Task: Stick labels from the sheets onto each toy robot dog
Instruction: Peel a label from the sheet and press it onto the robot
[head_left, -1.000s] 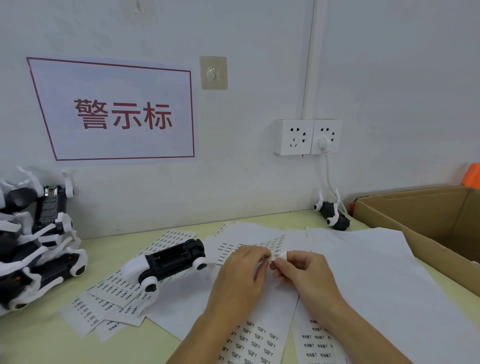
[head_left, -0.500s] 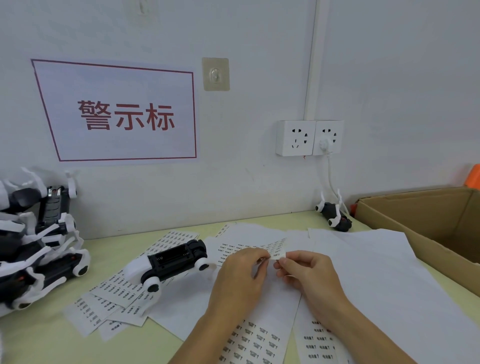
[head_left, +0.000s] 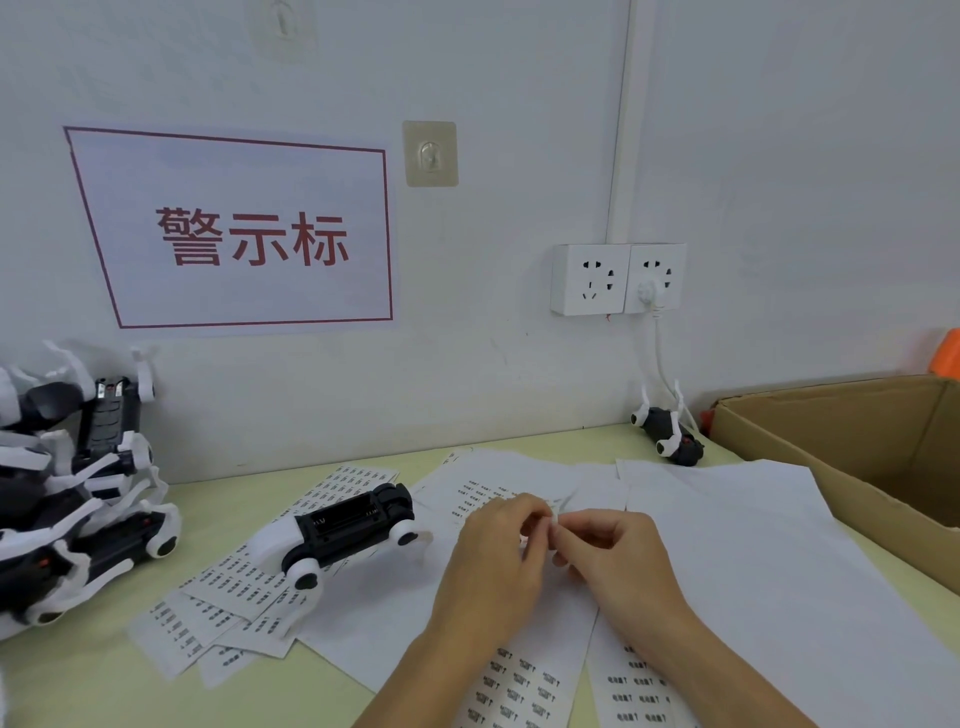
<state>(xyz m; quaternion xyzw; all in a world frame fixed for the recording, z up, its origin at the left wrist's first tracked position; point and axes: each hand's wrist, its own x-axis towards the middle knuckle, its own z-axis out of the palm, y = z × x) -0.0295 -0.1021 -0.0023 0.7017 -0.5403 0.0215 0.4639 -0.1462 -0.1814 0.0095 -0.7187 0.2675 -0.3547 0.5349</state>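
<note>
My left hand (head_left: 498, 561) and my right hand (head_left: 618, 556) meet fingertip to fingertip over the label sheets (head_left: 524, 680), pinching a small white label (head_left: 555, 519) between them. A black and white toy robot dog (head_left: 343, 530) lies on its back to the left of my hands, its battery bay facing up. Several more toy dogs (head_left: 67, 499) are piled at the far left. One more dog (head_left: 667, 436) lies by the wall under the socket.
Loose label sheets (head_left: 228, 603) lie under and beside the upturned dog. Large white papers (head_left: 753, 545) cover the table to the right. An open cardboard box (head_left: 852, 447) stands at the right edge. A wall socket (head_left: 618, 278) has a white cable plugged in.
My hands have drawn closer together and lifted slightly off the sheet, with the small label between the fingertips. The dogs have not moved.
</note>
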